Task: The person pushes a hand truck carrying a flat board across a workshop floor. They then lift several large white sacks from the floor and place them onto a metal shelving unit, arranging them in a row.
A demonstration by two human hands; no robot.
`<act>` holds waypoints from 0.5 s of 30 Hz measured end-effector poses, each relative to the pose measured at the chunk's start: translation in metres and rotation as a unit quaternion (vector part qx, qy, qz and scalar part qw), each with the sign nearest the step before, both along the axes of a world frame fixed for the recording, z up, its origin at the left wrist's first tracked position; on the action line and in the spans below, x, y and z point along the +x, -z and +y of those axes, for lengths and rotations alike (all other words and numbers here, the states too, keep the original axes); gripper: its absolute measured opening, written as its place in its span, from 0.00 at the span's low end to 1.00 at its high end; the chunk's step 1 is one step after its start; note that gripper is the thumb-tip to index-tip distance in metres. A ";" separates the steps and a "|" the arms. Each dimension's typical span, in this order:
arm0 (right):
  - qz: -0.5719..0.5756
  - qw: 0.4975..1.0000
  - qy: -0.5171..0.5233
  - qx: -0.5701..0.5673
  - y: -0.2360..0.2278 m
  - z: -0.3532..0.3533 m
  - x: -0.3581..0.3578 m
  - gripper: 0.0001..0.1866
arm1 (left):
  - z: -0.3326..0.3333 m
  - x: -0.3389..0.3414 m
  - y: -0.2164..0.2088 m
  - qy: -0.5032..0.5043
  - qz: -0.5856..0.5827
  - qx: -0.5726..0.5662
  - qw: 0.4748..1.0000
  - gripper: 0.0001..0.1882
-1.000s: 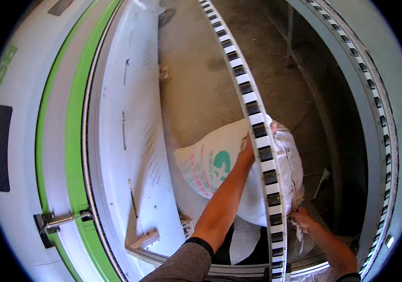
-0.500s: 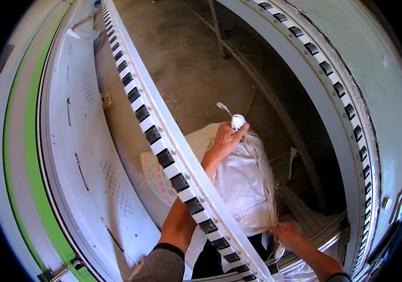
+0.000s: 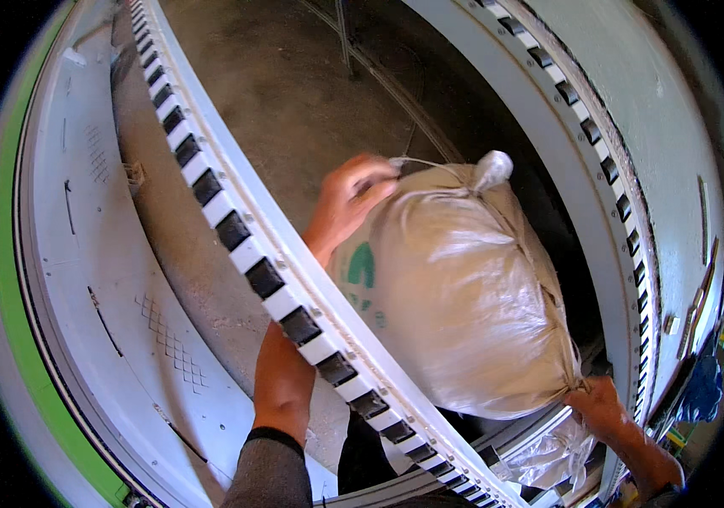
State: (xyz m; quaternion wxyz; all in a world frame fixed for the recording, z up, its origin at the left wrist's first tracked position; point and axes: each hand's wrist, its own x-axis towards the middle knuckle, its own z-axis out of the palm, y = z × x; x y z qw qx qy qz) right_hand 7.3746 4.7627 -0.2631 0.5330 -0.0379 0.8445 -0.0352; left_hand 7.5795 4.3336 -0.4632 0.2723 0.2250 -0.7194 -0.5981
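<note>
A full beige woven sack [image 3: 464, 296] with a green print and a tied corner hangs in the air between two white rails. My left hand [image 3: 352, 196] grips the sack's far top edge, with the forearm passing under the black-and-white striped rail [image 3: 294, 296]. At the lower right, my right hand [image 3: 603, 406] clutches the sack's near bottom corner.
A second white rail with black blocks [image 3: 599, 161] curves along the right. A concrete floor [image 3: 294, 85] lies below. White panels with a green stripe [image 3: 15, 296] fill the left. A crumpled clear plastic bag [image 3: 548, 457] lies under the sack.
The sack has risen toward me and turned, its plain side facing up. Both hands kept their hold; the view has swung, so the striped rail sits further left.
</note>
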 end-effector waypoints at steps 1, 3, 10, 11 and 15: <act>0.010 1.000 0.005 -0.019 0.005 0.002 -0.002 0.10 | 0.000 0.034 0.037 -0.047 -0.027 -0.009 0.998 0.09; 0.037 0.997 0.040 -0.049 0.022 0.024 -0.001 0.13 | 0.027 0.085 0.048 -0.112 -0.112 0.017 0.987 0.12; 0.006 1.000 -0.001 -0.015 0.010 0.030 0.042 0.14 | 0.075 0.223 -0.119 -0.172 -0.327 -0.010 0.929 0.07; -0.002 1.000 -0.011 -0.025 0.016 0.039 0.046 0.14 | 0.079 0.212 -0.159 -0.156 -0.306 -0.026 0.939 0.07; -0.010 0.969 -0.169 -0.182 0.036 0.078 0.061 0.15 | 0.080 0.107 -0.223 0.004 -0.135 -0.099 0.986 0.10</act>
